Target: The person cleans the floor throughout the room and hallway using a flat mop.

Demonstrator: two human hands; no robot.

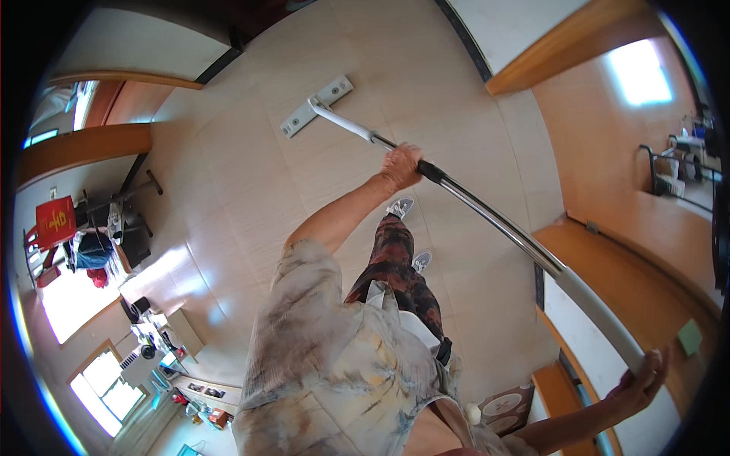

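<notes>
A flat mop with a grey rectangular head (315, 106) rests on the pale tiled floor (251, 190). Its long metal pole (494, 216) slants from the head down to the lower right. My left hand (399, 167) grips the pole partway along, where a black collar joins the white lower section. My right hand (645, 378) holds the pale upper end of the handle. Below the pole are my two grey sneakers (401, 205) and my patterned trousers.
Wooden door frames (559, 57) and white walls bound the floor at the top and right. A drying rack with clothes (106, 228) and a red item stand at the left. A desk with small things (156, 342) is at the lower left, a wire rack (669, 171) at the right.
</notes>
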